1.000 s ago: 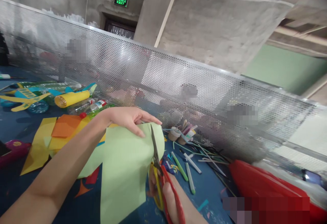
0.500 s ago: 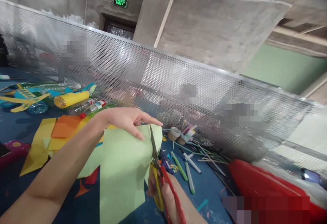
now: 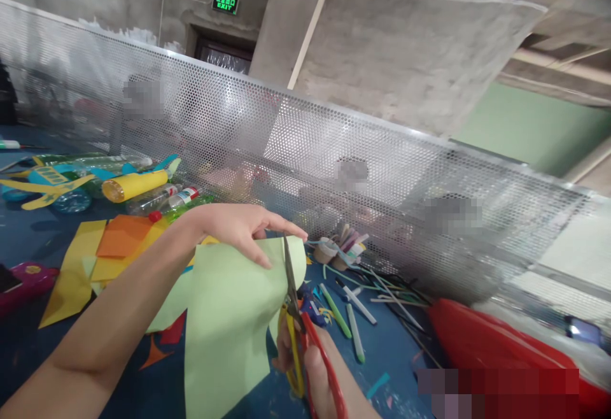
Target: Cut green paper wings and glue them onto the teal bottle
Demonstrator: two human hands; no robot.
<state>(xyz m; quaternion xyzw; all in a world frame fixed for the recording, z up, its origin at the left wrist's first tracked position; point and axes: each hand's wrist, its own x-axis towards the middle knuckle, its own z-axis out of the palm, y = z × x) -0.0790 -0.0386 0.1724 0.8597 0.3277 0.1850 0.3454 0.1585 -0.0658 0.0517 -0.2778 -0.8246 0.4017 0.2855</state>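
Note:
A light green sheet of paper (image 3: 229, 323) stands raised in front of me, its right edge curling. My left hand (image 3: 243, 228) grips its top edge, thumb on the near side and fingers behind. My right hand (image 3: 315, 362) is closed round the scissors (image 3: 298, 317), which have one red and one yellow handle. Their blades point up along the sheet near its right side, with the tip close to my left fingers. Behind the paper the lower parts of my left fingers are hidden.
Orange paper (image 3: 123, 235) and yellow sheets lie left. Plastic bottles (image 3: 136, 186) and a pink tool (image 3: 28, 282) are beyond. Markers (image 3: 356, 333), cups of pens (image 3: 327, 250) and cords lie right, near a red bag (image 3: 496, 336). A perforated metal screen (image 3: 296, 139) stands behind.
Both hands, the paper and the scissors have shifted very slightly; the left hand sits a little lower and further right. The scissors' blades look closer together.

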